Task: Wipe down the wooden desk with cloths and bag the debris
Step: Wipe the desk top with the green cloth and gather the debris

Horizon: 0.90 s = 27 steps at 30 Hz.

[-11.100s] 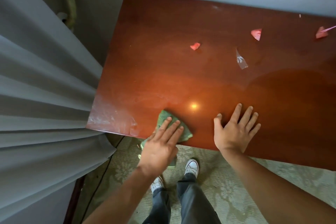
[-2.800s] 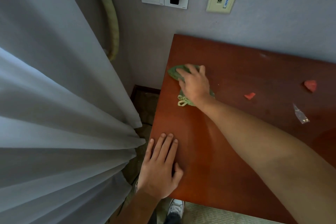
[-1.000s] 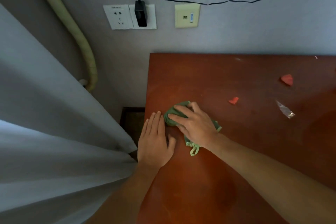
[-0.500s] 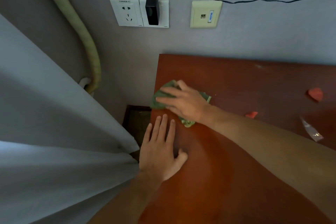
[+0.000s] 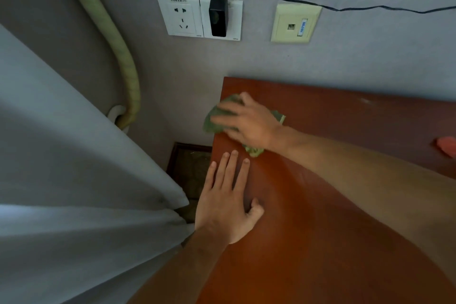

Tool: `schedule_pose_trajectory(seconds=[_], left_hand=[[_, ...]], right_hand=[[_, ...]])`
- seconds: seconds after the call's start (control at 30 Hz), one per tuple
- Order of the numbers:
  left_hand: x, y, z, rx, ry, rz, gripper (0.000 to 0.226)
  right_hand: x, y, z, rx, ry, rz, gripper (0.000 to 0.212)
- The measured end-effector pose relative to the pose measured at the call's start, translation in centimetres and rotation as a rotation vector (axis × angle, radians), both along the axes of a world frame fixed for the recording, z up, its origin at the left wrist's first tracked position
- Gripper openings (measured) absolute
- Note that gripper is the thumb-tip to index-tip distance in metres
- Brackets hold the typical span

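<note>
left hand: laid flat at lower centre of frame, fingers straight and together, thumb spread | right hand: placed palm-down just above it, fingers extended toward frame left, blurred | right forearm: stretched in from the right edge

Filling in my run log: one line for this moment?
right hand: presses green cloth at desk far-left corner | left hand: flat on desk | red scrap: unbagged

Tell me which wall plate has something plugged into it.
The middle plate: a black adapter sits in it, its cord running right. The white socket left of it and the cream plate stand empty.
</note>
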<state>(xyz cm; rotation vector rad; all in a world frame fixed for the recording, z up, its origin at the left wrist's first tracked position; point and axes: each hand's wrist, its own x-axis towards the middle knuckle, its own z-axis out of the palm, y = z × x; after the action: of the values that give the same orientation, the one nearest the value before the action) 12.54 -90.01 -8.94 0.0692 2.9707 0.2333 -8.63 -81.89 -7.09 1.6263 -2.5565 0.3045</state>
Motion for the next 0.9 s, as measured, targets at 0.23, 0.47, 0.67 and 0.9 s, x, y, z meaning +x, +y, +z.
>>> schedule_pose_trajectory(seconds=[0.23, 0.47, 0.67, 0.9], left_hand=[[0.0, -0.1, -0.1, 0.046, 0.003, 0.019, 0.088], [-0.2, -0.3, -0.4, 0.053, 0.016, 0.034, 0.088], [-0.1, -0.2, -0.9, 0.04, 0.026, 0.037, 0.088], [-0.1, -0.2, -0.8, 0.019, 0.023, 0.039, 0.087]], right_hand=[[-4.6, -1.9, 1.1, 0.042, 0.014, -0.214, 0.047], [-1.9, -2.8, -0.1, -0.035, -0.007, -0.454, 0.045], [-3.1, 4.4, -0.7, 0.059, 0.076, -0.189, 0.045], [-1.4, 3.5, -0.2, -0.048, 0.002, -0.603, 0.044]])
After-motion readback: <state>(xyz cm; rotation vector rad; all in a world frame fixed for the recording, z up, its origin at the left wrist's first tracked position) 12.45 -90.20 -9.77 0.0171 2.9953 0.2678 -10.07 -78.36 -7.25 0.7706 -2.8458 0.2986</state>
